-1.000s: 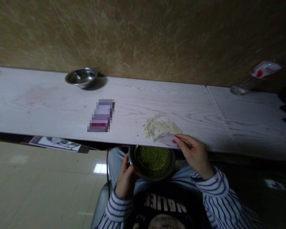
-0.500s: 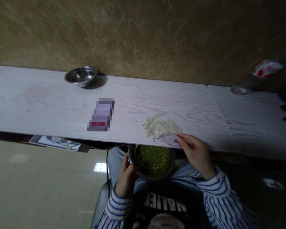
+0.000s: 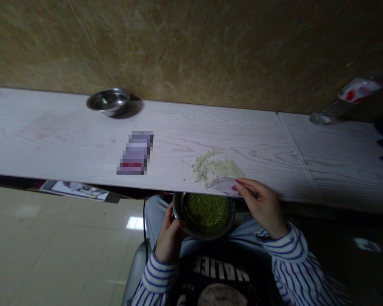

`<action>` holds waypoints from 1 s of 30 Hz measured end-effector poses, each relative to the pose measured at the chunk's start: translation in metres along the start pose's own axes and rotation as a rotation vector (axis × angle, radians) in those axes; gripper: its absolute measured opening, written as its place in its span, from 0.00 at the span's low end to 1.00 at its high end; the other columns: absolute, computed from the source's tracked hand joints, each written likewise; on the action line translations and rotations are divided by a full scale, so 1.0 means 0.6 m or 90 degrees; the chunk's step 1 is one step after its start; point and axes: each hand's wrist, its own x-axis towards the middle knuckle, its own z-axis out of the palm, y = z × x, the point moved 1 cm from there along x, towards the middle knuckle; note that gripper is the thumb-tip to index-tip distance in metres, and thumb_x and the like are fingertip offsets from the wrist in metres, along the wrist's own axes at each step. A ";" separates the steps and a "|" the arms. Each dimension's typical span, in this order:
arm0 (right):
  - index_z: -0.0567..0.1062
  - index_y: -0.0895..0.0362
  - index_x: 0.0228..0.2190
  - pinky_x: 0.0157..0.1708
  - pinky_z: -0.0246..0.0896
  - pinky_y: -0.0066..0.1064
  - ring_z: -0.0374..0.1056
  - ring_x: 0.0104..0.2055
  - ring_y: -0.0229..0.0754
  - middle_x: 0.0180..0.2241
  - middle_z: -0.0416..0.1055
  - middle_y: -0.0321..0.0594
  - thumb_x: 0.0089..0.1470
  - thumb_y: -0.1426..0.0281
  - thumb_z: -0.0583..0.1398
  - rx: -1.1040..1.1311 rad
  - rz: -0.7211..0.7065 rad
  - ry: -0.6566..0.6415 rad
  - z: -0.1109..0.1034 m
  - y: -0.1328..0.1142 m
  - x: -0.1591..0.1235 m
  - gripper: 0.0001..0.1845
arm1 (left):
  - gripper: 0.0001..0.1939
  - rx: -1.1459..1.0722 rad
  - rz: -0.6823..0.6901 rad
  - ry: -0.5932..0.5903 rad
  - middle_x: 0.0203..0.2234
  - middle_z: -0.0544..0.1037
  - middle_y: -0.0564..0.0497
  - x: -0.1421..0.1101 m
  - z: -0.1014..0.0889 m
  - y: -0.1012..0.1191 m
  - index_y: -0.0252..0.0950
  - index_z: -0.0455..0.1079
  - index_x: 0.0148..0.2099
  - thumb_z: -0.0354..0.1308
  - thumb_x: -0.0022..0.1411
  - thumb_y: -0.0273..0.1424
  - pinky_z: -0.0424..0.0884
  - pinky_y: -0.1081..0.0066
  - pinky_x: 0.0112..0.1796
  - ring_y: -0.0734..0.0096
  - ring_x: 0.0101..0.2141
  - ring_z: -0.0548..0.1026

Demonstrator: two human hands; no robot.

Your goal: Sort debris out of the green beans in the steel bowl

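Observation:
My left hand [image 3: 170, 238] grips the left rim of a steel bowl [image 3: 196, 231] held over my lap, just below the table edge. Green mung beans [image 3: 207, 210] cover the bowl's bottom. Between the thumb and fingers of my right hand [image 3: 261, 204] is a clear plastic protractor [image 3: 224, 185], its curved side toward a spread of white rice-like grains [image 3: 218, 168] with dark specks. The protractor lies low at the table's front edge, touching or nearly touching the near side of the grains.
A second steel bowl [image 3: 108, 102] stands near the wall at the back left of the pale wooden table [image 3: 169, 123]. A blurred-out phone-like object [image 3: 135, 153] lies left of the grains. At the far right a clear plastic bottle [image 3: 347, 100] leans by the wall.
The protractor and my right hand have shifted very slightly to the left. The bowl of beans and the pile of grains look nearly the same.

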 end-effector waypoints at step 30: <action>0.81 0.57 0.38 0.40 0.75 0.39 0.79 0.37 0.47 0.35 0.82 0.46 0.56 0.61 0.61 -0.010 -0.022 -0.024 0.015 -0.011 0.005 0.15 | 0.32 0.013 -0.005 0.005 0.40 0.77 0.48 0.003 -0.001 0.001 0.42 0.68 0.55 0.61 0.44 0.25 0.67 0.74 0.25 0.64 0.34 0.73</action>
